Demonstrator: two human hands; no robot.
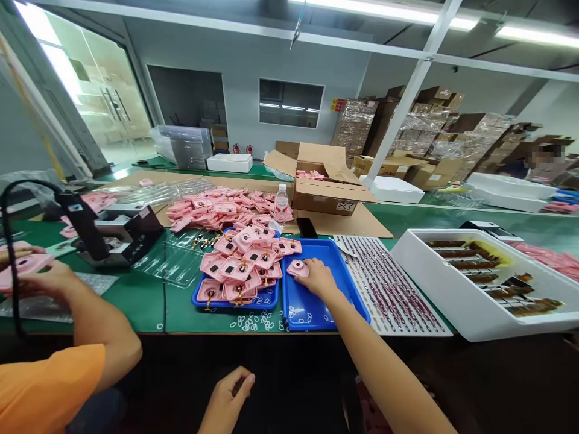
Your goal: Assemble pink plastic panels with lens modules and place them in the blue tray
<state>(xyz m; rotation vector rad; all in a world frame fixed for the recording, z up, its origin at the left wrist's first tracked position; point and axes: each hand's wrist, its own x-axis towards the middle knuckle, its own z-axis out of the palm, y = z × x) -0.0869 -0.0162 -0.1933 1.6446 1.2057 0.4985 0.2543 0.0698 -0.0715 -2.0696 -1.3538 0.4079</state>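
My right hand (319, 279) reaches over the right blue tray (344, 265), its fingers closed on a pink toy-camera casing (296, 267) with a round dark lens opening. Below the table edge, my left hand (228, 395) is loosely curled, thumb against the fingers; whatever it may hold is hidden. To the left, another blue tray (195, 299) carries a heap of pink casing halves (239, 268) with small black squares and orange flex strips. Small white loop-shaped parts (256, 321) lie scattered along the table's front edge and in the right tray.
A white board with rows of dark red leads (389, 283) and a foam box (416, 289) stand right. Behind are a water bottle (281, 205), phone (307, 228) and carton (325, 199). At left, a co-worker's arm (99, 319) works beside a black device (122, 235).
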